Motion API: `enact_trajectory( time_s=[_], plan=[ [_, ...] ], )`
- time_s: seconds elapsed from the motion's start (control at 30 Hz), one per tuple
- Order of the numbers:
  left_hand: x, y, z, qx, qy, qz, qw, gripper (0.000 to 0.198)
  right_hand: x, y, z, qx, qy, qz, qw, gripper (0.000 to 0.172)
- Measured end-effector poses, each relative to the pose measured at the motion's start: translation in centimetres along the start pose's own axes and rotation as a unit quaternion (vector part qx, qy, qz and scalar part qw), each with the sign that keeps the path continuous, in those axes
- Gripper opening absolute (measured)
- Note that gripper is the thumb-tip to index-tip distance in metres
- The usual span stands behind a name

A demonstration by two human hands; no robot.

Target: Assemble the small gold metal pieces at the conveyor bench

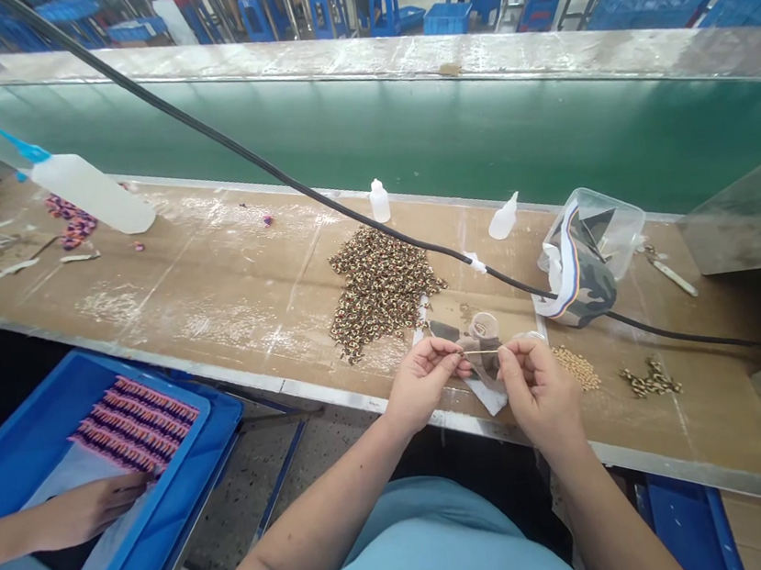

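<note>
Spanning the view, a cardboard-covered surface [233, 275] carries the small parts at which a person works bare-handed. Off its near edge, at left, a blue tray [223, 406] bears rows of pink-and-dark pieces. A large heap of patterned pieces [381, 285] lies beyond the left hand [426, 376]. That hand's grip is closed in a fingertip pinch; the right hand [538, 386] pinches likewise. At right lie a small cluster of patterned pieces [652, 378] and a pile of pale beads [577, 368]. Smallest, a thin pale strand [481, 352] runs between the two pinches, over the near part of the surface; whether stick or cord cannot be told. The work appears partway: the strand is in hand and the beads lie loose, but which patterned group is finished, if either, cannot be determined.
</note>
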State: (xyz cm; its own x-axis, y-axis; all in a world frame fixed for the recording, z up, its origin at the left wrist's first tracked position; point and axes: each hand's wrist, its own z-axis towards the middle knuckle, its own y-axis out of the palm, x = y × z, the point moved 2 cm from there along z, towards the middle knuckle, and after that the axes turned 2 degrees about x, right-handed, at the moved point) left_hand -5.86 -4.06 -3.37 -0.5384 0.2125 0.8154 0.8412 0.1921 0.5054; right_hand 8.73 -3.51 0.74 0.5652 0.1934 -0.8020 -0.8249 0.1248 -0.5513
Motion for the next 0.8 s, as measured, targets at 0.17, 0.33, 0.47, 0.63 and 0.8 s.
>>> enact_trajectory(
  time_s=[0.17, 0.33, 0.47, 0.63, 0.8],
  plan=[
    [0.0, 0.0, 0.0, -0.002, 0.002, 0.004, 1.000, 0.028, -0.1, -0.1, 0.0, -0.003, -0.006, -0.008, 1.000, 0.023],
    [0.0, 0.1, 0.0, -0.004, 0.001, 0.008, 1.000, 0.026, -0.1, -0.1, -0.1, -0.004, -0.016, -0.009, 1.000, 0.023],
    [0.1, 0.1, 0.0, -0.003, 0.001, 0.008, 1.000, 0.028, -0.1, -0.4, -0.2, 0.003, -0.021, 0.001, 1.000, 0.022],
    [0.2, 0.1, 0.0, 0.002, 0.005, 0.010, 1.000, 0.031, 0.1, -1.1, 0.8, 0.048, -0.028, -0.043, 0.998, 0.023],
    [0.3, 0.0, -0.1, 0.005, 0.005, 0.042, 0.999, 0.032, 0.6, -0.4, 1.7, 0.041, -0.084, -0.108, 0.990, 0.024]
  ],
)
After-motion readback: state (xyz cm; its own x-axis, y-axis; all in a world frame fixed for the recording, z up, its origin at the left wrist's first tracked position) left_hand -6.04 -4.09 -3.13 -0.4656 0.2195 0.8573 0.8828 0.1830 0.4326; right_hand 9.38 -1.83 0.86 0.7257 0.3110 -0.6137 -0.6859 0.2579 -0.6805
